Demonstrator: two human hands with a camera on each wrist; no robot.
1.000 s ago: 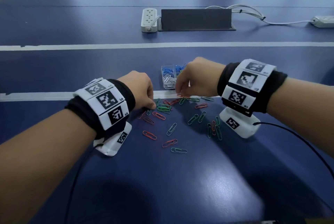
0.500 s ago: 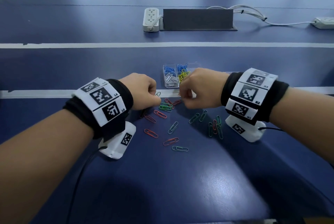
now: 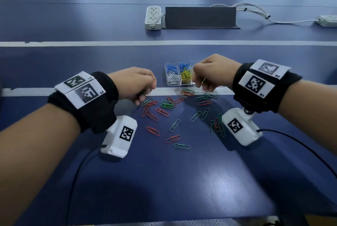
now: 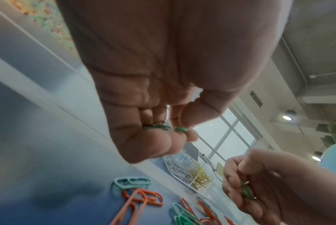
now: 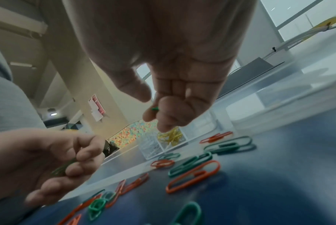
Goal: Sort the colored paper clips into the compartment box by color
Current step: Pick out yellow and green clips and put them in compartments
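Observation:
A clear compartment box [image 3: 174, 85] holds blue, white and yellow clips [image 3: 186, 76]. In front of it, loose red clips [image 3: 152, 131] and green clips [image 3: 181, 146] lie scattered on the blue table. My left hand [image 3: 144, 96] hovers at the pile's left edge. Its curled fingers [image 4: 159, 141] hold green clips [image 4: 157, 127] against the palm. My right hand [image 3: 199, 85] hangs just right of the box's front, above the table. It pinches green clips [image 5: 155, 108], which also show as a green bunch [image 4: 246, 193] in the left wrist view.
A white power strip [image 3: 153, 17] and a dark grey block [image 3: 200, 17] stand at the back, with white cables [image 3: 255, 12] running right. White lines [image 3: 73, 43] cross the table. Black cables trail from both wrist cameras [image 3: 120, 134].
My right hand dipped to the clips by the white line, then rose beside the box's right front. My left hand lifted slightly off the pile, fingers still curled.

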